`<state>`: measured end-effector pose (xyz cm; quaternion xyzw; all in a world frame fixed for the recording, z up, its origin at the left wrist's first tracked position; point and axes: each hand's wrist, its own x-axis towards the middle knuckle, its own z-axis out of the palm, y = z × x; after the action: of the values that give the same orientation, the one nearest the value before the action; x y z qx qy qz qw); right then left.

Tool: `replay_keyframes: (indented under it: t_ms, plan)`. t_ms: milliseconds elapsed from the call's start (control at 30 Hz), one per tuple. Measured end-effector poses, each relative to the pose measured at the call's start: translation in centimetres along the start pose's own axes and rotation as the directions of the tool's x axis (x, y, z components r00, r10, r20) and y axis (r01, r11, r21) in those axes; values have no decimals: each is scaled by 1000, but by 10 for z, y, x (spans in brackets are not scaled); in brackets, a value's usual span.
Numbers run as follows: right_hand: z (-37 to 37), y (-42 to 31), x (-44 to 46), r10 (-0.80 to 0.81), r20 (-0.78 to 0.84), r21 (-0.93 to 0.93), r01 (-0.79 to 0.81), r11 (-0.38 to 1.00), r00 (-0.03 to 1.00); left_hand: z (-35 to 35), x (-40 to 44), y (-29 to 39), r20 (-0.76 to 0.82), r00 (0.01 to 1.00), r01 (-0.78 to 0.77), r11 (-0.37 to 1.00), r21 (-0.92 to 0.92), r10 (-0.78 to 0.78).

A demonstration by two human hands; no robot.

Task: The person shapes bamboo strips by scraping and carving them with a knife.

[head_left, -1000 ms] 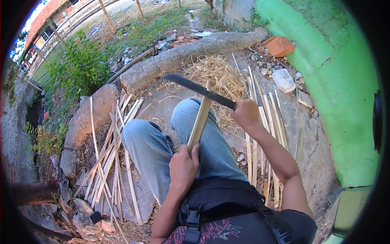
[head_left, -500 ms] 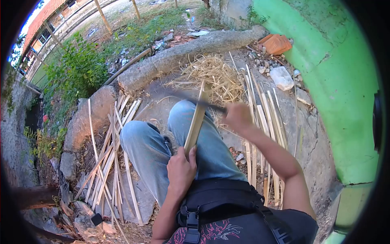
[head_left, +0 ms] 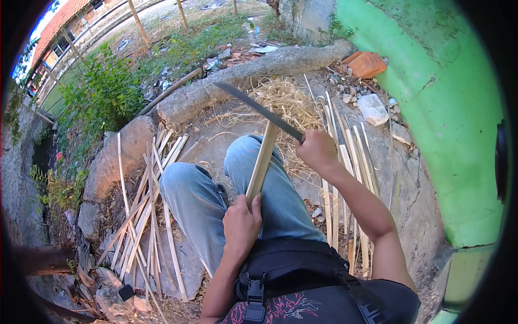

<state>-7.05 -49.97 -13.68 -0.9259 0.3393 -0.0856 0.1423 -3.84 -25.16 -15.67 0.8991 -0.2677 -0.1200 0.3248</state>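
Observation:
My left hand (head_left: 242,221) is closed round the lower end of a pale bamboo strip (head_left: 262,162), which slants up over my right thigh. My right hand (head_left: 319,152) grips a long dark knife (head_left: 259,108) by its handle. The blade points to the upper left and crosses the strip at its far end. Beyond the knife, thin curly shavings (head_left: 288,100) lie heaped on the ground.
Cut strips lie in a crossed pile (head_left: 143,227) on the left and in a row (head_left: 359,162) on the right. A low concrete ridge (head_left: 232,73) curves ahead. White block (head_left: 373,109), orange piece (head_left: 367,65) and rubble lie by the green wall (head_left: 421,108).
The blade, blurred half a second ago, is now sharp and a little higher at its tip. My right hand has shifted slightly. My left hand stays on the strip.

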Motion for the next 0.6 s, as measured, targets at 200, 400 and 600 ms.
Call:
replay_keyframes:
  t_ms: [200,400,600]
  plan:
    - [-8,24,22,-2,36,-126,7,992,999,-4,1,2,-9,1000,-13,1000,28,13]
    - [10,-11,-22,-213,21,-60,214,975,977,4,8,5,-25,1000,-17,999,28,18]
    - [17,-16,-38,-283,62,-52,286,957,957,3,4,1,-36,999,-11,1000,21,12]
